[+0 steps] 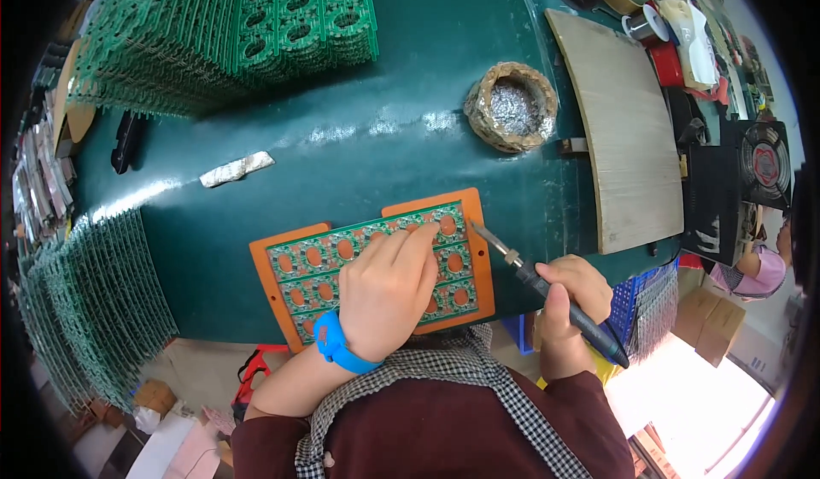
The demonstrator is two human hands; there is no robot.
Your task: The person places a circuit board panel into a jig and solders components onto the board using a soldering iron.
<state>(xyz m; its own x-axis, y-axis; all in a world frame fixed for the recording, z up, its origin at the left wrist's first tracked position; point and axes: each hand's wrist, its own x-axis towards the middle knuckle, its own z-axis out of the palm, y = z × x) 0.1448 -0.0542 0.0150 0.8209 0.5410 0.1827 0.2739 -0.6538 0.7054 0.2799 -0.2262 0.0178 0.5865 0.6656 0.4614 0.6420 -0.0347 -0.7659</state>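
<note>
A panel of green circuit boards (323, 293) with round cut-outs lies in an orange holder plate (485, 284) at the table's near edge. Over the panel rests my left hand (384, 287), a blue band on its wrist. Its fingers are bent and held together, with the tips down near the panel's upper right corner; anything between them is hidden. My right hand (574, 295) grips a soldering iron (535, 281) by its dark handle. The iron's metal tip points up and left, close to the holder's upper right corner.
Tall stacks of green circuit panels (299, 17) stand at the back left, with another stack (102, 299) at left. A crusted round pot (511, 107) of silvery material sits ahead. Right of it lies a wooden board (628, 129), with a fan unit (760, 163) beyond.
</note>
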